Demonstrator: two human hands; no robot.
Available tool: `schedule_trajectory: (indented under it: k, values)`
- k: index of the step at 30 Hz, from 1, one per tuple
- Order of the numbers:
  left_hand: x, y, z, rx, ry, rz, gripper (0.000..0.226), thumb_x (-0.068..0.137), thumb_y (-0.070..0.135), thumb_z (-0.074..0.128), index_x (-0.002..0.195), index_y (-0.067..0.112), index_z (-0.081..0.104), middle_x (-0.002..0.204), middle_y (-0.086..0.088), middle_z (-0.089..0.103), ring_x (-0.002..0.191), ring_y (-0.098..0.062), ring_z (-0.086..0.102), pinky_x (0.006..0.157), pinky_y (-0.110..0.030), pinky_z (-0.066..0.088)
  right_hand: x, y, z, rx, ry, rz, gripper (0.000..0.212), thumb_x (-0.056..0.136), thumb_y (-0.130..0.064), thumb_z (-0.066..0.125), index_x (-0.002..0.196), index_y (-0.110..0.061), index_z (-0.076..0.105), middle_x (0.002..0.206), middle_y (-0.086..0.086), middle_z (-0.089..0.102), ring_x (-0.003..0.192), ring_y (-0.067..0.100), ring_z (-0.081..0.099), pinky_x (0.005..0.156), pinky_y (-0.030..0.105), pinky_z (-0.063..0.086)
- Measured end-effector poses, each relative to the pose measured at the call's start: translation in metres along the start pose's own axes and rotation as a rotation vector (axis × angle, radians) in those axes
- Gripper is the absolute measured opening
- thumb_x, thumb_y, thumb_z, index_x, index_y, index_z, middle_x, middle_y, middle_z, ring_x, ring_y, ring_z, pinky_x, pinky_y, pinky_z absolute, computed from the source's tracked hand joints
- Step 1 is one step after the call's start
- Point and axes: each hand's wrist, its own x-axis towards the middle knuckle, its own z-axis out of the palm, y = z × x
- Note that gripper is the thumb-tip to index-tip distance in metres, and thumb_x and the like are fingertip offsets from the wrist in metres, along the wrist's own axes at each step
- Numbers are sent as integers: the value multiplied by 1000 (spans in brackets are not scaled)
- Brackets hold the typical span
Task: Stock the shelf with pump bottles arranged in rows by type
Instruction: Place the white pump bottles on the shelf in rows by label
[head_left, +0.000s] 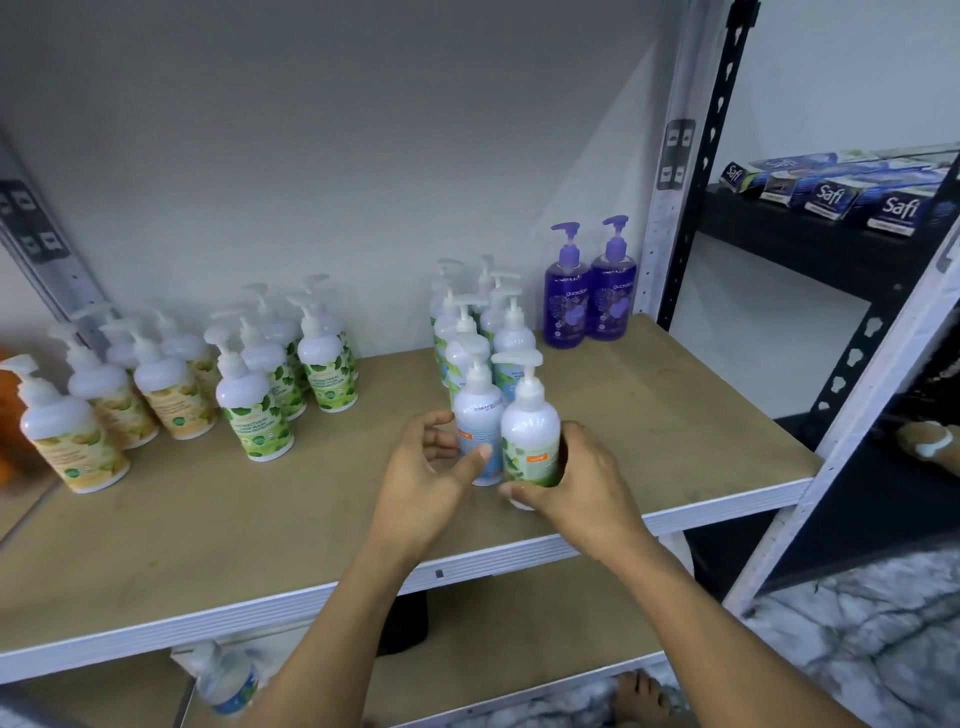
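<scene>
Two white pump bottles stand at the front of a double row on the wooden shelf (675, 426). My right hand (576, 483) grips the right front bottle (530, 431), which has a green leaf label. My left hand (431, 473) curls round the left front bottle (478, 415), whose blue and white label faces me, with the thumb on its lower part. Behind them runs the row of matching bottles (467, 322). Green-label bottles (280, 374) stand in rows left of centre, yellow-label bottles (104, 395) further left. Two purple pump bottles (589, 291) stand at the back right.
A white upright post (670, 208) bounds the shelf on the right. Beyond it, a black shelf carries blue Safi boxes (857, 192). A lower shelf holds a water bottle (228, 680). An orange object (10, 415) sits at the far left.
</scene>
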Motion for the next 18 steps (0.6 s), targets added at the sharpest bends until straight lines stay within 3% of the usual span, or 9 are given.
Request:
schedule_trajectory:
  k: [3, 6, 9, 12, 15, 18]
  values:
    - [-11, 12, -12, -124, -38, -7, 47, 78, 30, 83, 119, 22, 63, 105, -3, 69, 97, -10, 65, 83, -16, 51, -14, -18, 18, -31, -38, -51, 58, 57, -47, 90, 95, -28, 51, 93, -11, 57, 85, 10, 56, 63, 22, 37]
    - [-20, 19, -28, -158, -110, -5, 51, 71, 36, 81, 117, 26, 64, 107, 7, 73, 100, -5, 66, 80, -16, 51, -22, -33, 37, -48, -42, -84, 55, 60, -44, 87, 101, -27, 55, 98, -9, 59, 92, 14, 58, 68, 27, 41]
    - [-24, 17, -39, -136, -177, -28, 56, 75, 23, 85, 125, 29, 61, 112, 15, 73, 106, -6, 67, 78, -20, 55, -26, -42, 55, -18, -35, -112, 61, 62, -45, 84, 113, -25, 58, 107, -7, 60, 97, 15, 58, 72, 30, 44]
    - [-23, 11, -50, -148, -157, -40, 59, 79, 13, 84, 129, 30, 59, 117, 13, 72, 110, -9, 67, 88, -28, 57, -23, -46, 63, -20, -70, -153, 66, 64, -46, 84, 120, -24, 57, 110, -6, 60, 100, 16, 59, 76, 34, 49]
    - [-20, 7, -64, -135, -107, -24, 58, 79, 11, 84, 128, 30, 60, 120, 10, 71, 111, -9, 67, 95, -33, 56, -17, -44, 61, 1, -196, -213, 69, 65, -49, 86, 124, -27, 57, 107, -11, 57, 94, 7, 57, 80, 28, 49]
    - [-14, 0, -80, -106, -12, -17, 57, 79, 12, 84, 128, 30, 61, 118, 13, 70, 112, -11, 66, 99, -39, 54, -12, -34, 57, -26, -205, -288, 49, 74, -34, 83, 117, -25, 62, 105, -12, 58, 89, 3, 55, 85, 28, 50]
